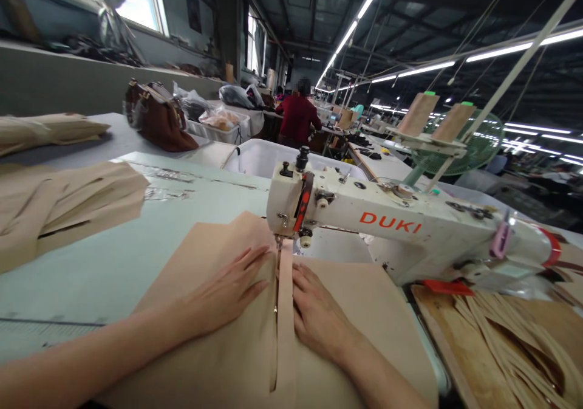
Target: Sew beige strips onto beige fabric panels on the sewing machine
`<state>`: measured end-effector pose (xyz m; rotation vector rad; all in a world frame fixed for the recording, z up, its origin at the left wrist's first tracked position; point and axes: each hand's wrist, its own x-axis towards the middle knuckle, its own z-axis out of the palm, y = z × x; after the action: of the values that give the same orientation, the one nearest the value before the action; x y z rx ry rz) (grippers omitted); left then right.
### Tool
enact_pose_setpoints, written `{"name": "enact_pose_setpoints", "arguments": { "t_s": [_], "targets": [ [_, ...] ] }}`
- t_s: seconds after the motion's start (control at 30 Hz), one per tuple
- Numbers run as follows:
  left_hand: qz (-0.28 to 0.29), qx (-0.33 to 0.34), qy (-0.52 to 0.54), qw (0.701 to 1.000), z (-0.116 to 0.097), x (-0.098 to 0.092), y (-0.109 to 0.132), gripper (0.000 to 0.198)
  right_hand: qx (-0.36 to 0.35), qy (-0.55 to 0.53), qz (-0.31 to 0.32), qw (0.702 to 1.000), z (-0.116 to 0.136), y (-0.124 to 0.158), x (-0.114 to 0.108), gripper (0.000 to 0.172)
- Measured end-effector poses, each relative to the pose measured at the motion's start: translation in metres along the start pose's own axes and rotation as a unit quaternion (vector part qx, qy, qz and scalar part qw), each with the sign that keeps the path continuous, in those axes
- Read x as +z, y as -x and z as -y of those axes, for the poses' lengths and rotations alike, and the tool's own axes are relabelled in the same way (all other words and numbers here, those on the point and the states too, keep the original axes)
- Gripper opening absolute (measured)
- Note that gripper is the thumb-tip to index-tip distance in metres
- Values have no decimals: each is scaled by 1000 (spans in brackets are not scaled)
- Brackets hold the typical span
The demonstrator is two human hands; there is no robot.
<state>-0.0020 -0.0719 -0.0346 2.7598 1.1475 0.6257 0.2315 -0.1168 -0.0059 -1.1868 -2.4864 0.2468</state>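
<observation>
A large beige leather-like panel [364,299] lies under the needle of a white sewing machine [337,205]. A narrow beige strip [285,324] runs lengthwise over it up to the presser foot [281,244]. Along the strip's left side is a dark slit with a zipper [275,312] and small metal parts. My left hand [230,290] rests flat on the panel left of the slit, fingers extended towards the needle. On the right, my right hand [319,309] lies with slightly bent fingers against the strip's edge, pressing on the material; its fingertips are partly hidden.
Stacked beige pieces [68,205] lie at the left. A brown handbag [157,114] stands behind them. To the right, a wooden board [446,336] carries beige strips [514,348]. Thread cones [419,114] and a green fan [478,141] stand behind the machine. A person in red [298,117] sits farther back.
</observation>
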Motion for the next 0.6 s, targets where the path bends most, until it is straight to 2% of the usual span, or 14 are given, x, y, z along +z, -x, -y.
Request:
{"name": "enact_pose_setpoints", "arguments": {
  "t_s": [0.27, 0.6],
  "targets": [
    [9, 33, 21, 999, -2, -3, 6, 50, -18, 2, -3, 1000, 0, -1, -2, 41],
    [21, 42, 26, 999, -1, -1, 5, 49, -26, 1, -10, 1000, -2, -1, 1, 42]
  ]
}}
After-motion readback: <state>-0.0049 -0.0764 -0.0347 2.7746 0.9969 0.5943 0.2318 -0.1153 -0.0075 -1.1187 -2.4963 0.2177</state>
